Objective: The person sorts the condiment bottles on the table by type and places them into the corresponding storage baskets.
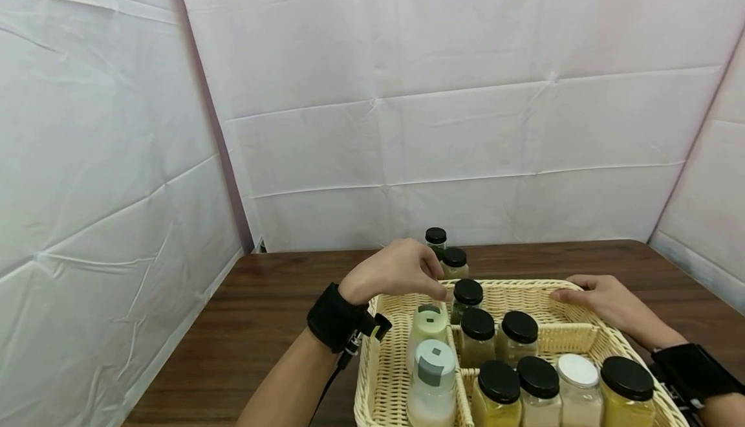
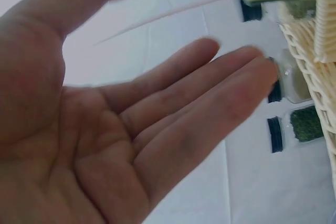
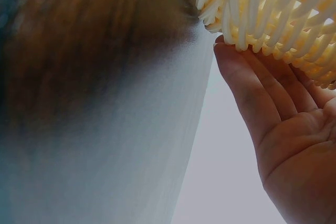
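Note:
A cream wicker basket [image 1: 547,286] stands on the brown table and holds several jars with black lids, one white-lidded jar [image 1: 577,382] and two pale bottles [image 1: 429,323]. My left hand [image 1: 401,272] hovers over the basket's far left corner, empty; in the left wrist view its fingers [image 2: 210,103] are straight and relaxed. Two dark-lidded jars [image 1: 454,262] stand on the table just behind it. My right hand [image 1: 605,301] rests flat against the basket's far right rim, fingers [image 3: 247,87] straight along the weave [image 3: 273,14].
White fabric walls close in the table on the left, back and right. Bare brown tabletop [image 1: 262,323] lies left of the basket and behind it to the right. Black wrist straps [image 1: 337,317] sit on both forearms.

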### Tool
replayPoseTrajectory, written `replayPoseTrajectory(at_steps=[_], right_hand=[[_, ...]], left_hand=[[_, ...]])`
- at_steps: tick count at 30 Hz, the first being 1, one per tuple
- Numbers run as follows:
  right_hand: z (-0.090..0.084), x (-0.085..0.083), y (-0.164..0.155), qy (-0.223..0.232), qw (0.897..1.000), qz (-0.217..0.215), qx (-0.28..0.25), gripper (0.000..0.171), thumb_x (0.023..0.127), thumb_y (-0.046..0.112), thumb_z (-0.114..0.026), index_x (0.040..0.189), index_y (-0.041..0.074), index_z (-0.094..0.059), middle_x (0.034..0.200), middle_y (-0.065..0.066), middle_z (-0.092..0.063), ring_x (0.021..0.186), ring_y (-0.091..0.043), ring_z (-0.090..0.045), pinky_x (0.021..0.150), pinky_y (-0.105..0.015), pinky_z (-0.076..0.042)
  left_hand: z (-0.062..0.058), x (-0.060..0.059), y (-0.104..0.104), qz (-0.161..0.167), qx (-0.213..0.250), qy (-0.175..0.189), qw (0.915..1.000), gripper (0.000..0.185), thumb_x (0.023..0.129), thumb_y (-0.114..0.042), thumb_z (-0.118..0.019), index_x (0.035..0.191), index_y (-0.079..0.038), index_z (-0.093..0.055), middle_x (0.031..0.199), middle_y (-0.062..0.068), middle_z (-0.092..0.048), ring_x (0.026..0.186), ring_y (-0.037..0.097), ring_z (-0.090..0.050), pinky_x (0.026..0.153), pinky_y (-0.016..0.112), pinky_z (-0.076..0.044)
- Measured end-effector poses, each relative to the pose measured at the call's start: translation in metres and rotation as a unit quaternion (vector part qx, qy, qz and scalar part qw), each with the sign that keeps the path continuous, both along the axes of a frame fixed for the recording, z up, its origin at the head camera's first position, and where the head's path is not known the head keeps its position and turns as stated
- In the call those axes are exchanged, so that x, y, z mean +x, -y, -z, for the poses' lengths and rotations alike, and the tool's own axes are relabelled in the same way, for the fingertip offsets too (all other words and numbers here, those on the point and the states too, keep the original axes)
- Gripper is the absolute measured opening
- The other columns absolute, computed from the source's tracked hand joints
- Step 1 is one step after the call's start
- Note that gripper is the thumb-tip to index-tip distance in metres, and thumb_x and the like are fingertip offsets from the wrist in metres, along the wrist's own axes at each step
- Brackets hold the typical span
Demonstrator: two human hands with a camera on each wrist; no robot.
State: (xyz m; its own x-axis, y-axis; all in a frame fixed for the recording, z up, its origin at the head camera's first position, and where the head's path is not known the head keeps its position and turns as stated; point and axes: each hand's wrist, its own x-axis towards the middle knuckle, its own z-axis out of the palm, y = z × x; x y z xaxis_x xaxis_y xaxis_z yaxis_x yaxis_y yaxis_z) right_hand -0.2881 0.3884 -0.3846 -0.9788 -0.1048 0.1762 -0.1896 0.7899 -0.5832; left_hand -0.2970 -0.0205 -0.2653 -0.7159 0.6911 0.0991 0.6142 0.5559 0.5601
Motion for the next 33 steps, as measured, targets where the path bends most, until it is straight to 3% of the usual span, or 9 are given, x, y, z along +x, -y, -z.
replayPoseTrajectory(at_steps=[7, 13, 17, 21, 24, 26, 28, 33], right_hand=[[0.003, -0.002, 0.005, -0.011, 1.000, -0.003, -0.008, 0.054, 0.104, 0.042, -0.070, 0.133, -0.003, -0.069, 0.131, -0.029, -0.065, 0.120, -0.050, -0.062, 0.089, -0.058, -0.052], [0.006, -0.002, 0.010, -0.006, 1.000, -0.003, -0.013, 0.055, 0.104, 0.043, -0.070, 0.134, -0.003, -0.068, 0.134, -0.031, -0.064, 0.122, -0.052, -0.060, 0.091, -0.059, -0.051], [0.004, -0.003, 0.011, -0.006, 1.000, -0.003, -0.009, 0.055, 0.104, 0.043, -0.069, 0.133, -0.003, -0.068, 0.133, -0.030, -0.064, 0.123, -0.053, -0.060, 0.090, -0.059, -0.051], [0.002, -0.006, 0.012, -0.007, 1.000, -0.001, -0.009, 0.054, 0.104, 0.044, -0.069, 0.133, -0.002, -0.069, 0.133, -0.030, -0.064, 0.123, -0.053, -0.059, 0.091, -0.059, -0.050], [0.002, -0.006, 0.013, -0.001, 1.000, 0.001, -0.013, 0.056, 0.104, 0.045, -0.069, 0.134, -0.002, -0.068, 0.134, -0.030, -0.064, 0.124, -0.052, -0.059, 0.091, -0.059, -0.051], [0.002, -0.006, 0.013, 0.003, 1.000, 0.000, -0.015, 0.056, 0.104, 0.046, -0.069, 0.134, -0.002, -0.068, 0.135, -0.030, -0.063, 0.123, -0.052, -0.059, 0.090, -0.059, -0.051], [0.002, -0.006, 0.014, 0.006, 1.000, 0.000, -0.017, 0.056, 0.104, 0.046, -0.069, 0.134, -0.002, -0.069, 0.134, -0.030, -0.064, 0.122, -0.051, -0.060, 0.090, -0.058, -0.051], [0.002, -0.007, 0.015, 0.006, 1.000, 0.000, -0.018, 0.055, 0.104, 0.046, -0.069, 0.133, -0.001, -0.069, 0.134, -0.030, -0.064, 0.122, -0.051, -0.060, 0.090, -0.058, -0.051]], left_hand=[[0.015, -0.013, -0.008, -0.061, 0.055, -0.019, 0.9965, 0.022, 0.091, -0.030, -0.087, 0.101, -0.012, -0.079, 0.092, -0.004, -0.071, 0.083, 0.012, -0.065, 0.078, 0.032, -0.053], [0.030, -0.024, -0.011, -0.108, 0.091, -0.027, 0.9896, 0.042, 0.090, -0.029, -0.088, 0.119, -0.001, -0.075, 0.105, 0.006, -0.073, 0.092, 0.019, -0.068, 0.083, 0.035, -0.056], [0.036, -0.029, -0.013, -0.123, 0.097, -0.037, 0.9870, 0.046, 0.091, -0.029, -0.087, 0.124, -0.001, -0.073, 0.113, 0.011, -0.073, 0.098, 0.024, -0.069, 0.085, 0.037, -0.056], [0.037, -0.034, -0.017, -0.125, 0.108, -0.056, 0.9847, 0.044, 0.093, -0.031, -0.085, 0.123, 0.000, -0.073, 0.107, 0.009, -0.072, 0.087, 0.017, -0.067, 0.081, 0.035, -0.054], [0.038, -0.039, -0.021, -0.117, 0.109, -0.075, 0.9843, 0.031, 0.097, -0.033, -0.081, 0.086, -0.007, -0.067, 0.075, -0.002, -0.054, 0.061, 0.009, -0.047, 0.063, 0.027, -0.041], [0.038, -0.042, -0.024, -0.110, 0.110, -0.086, 0.9840, 0.046, 0.098, -0.034, -0.080, 0.069, -0.014, -0.050, 0.064, -0.006, -0.034, 0.053, 0.009, -0.031, 0.058, 0.027, -0.029], [0.037, -0.044, -0.028, -0.103, 0.115, -0.087, 0.9842, 0.061, 0.099, -0.032, -0.079, 0.066, -0.018, -0.030, 0.061, -0.005, -0.018, 0.050, 0.011, -0.019, 0.058, 0.029, -0.019], [0.034, -0.048, -0.035, -0.099, 0.122, -0.098, 0.9827, 0.066, 0.096, -0.026, -0.081, 0.067, -0.021, -0.023, 0.061, -0.007, -0.013, 0.050, 0.008, -0.013, 0.057, 0.027, -0.015]])
